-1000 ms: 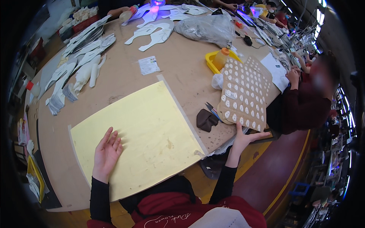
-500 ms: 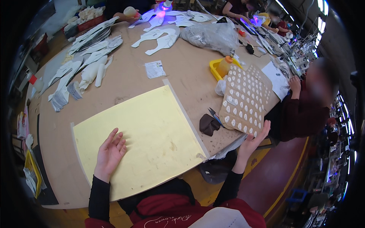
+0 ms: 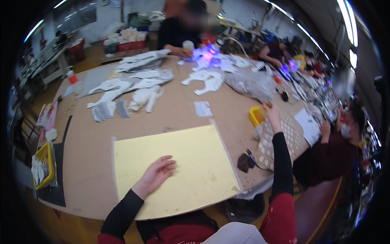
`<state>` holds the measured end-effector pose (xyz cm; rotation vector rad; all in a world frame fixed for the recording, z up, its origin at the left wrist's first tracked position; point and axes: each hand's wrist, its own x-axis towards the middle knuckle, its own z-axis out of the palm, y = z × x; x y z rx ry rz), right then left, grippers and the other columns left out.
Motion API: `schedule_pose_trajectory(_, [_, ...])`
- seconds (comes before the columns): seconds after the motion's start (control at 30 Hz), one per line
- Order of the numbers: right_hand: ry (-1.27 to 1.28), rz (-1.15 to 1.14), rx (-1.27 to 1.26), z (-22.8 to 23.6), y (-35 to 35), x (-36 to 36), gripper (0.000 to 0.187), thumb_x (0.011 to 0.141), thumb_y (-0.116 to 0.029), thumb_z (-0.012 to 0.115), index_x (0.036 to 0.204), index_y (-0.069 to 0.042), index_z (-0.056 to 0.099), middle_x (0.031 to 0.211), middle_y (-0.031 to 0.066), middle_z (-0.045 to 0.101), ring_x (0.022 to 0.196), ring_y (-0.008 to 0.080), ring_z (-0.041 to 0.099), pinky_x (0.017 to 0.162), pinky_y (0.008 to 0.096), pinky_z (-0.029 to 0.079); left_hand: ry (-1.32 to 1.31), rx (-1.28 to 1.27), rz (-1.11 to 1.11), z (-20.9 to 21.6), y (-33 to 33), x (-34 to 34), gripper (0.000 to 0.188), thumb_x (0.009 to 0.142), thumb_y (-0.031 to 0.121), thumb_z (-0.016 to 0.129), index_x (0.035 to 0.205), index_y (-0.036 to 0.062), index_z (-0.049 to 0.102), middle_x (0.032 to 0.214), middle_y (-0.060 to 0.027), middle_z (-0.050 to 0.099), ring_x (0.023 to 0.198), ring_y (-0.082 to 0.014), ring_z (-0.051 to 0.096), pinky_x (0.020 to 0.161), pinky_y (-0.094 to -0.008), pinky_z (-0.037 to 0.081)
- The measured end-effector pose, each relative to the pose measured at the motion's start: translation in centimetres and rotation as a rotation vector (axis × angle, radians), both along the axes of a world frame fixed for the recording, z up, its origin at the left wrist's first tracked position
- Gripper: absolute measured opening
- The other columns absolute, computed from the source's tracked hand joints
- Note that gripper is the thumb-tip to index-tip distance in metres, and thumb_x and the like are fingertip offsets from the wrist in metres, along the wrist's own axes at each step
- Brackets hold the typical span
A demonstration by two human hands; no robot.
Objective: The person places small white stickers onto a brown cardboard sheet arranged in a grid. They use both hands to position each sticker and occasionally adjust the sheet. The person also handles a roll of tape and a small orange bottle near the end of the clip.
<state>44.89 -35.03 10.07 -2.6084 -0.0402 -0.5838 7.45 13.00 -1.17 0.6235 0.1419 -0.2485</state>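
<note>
My right hand (image 3: 274, 114) reaches over the brown board (image 3: 266, 156) dotted with rows of small white oval pieces. Its fingers close around the orange cap of a squat bottle (image 3: 262, 114), which stands in a small yellow tray (image 3: 254, 118). My left hand (image 3: 158, 173) hovers or rests above the pale yellow sheet (image 3: 191, 191) taped to the table; its fingers are loosely curled, apart, with nothing in them. Beside the board's near left corner lie a dark brown scrap (image 3: 245, 163) and blue-handled snips (image 3: 254, 157).
White cut pieces (image 3: 142, 75) lie stacked at the far left. A clear plastic bag (image 3: 254, 84) is at the back right. A paper label (image 3: 202, 108) lies beyond the sheet. Co-workers sit across the table and at right. A yellow basket (image 3: 50, 171) stands at the left edge.
My right hand has gone from the board's near edge forward to the bottle's cap. My left hand has shifted a little over the sheet. The view has tilted up.
</note>
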Motion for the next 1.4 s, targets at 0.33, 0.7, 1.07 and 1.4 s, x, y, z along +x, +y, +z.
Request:
schedule_pose_trajectory(0.33, [-0.427,0.378,0.021,7.6,15.9,-14.7,0.025,0.094,-0.016,0.068,0.115,-0.003,0.065,0.098,0.0143,0.073,0.090,0.0253,0.071,0.076,0.0347,0.053,-0.119,0.323,0.006,3.3,-0.3,-2.0,0.037,0.104,0.020,0.055,0.137,0.0048,0.050,0.126,-0.0065,0.061,0.111,-0.0143,0.059,0.102,-0.0315,0.047])
schedule_pose_trajectory(0.7, [0.499,1.147,0.203,3.3,31.4,-31.4,0.052,0.091,-0.019,0.074,0.137,-0.003,0.054,0.101,0.0119,0.073,0.089,0.0229,0.070,0.082,0.0330,0.055,-0.476,0.800,0.160,5.4,0.4,-3.4,0.075,0.091,0.022,0.076,0.153,0.0078,0.037,0.133,-0.0097,0.057,0.123,-0.0173,0.055,0.108,-0.0341,0.042])
schedule_pose_trajectory(1.07, [0.076,0.929,0.450,0.2,34.7,-32.0,0.015,0.087,-0.002,0.073,0.102,-0.001,0.076,0.086,0.0074,0.065,0.073,0.0154,0.063,0.065,0.0278,0.050,-0.324,1.071,0.420,6.9,0.7,-4.3,0.062,0.092,0.031,0.075,0.142,0.0074,0.047,0.115,-0.0133,0.065,0.107,-0.0230,0.065,0.095,-0.0348,0.051])
schedule_pose_trajectory(1.4, [-0.020,0.940,0.368,-2.1,35.2,-32.7,0.008,0.088,0.003,0.069,0.097,0.004,0.070,0.086,0.0100,0.063,0.075,0.0202,0.063,0.066,0.0302,0.050,-0.325,1.402,0.385,7.5,0.0,-4.7,0.060,0.101,0.023,0.060,0.154,0.0077,0.038,0.119,-0.0180,0.064,0.103,-0.0313,0.068,0.091,-0.0356,0.054])
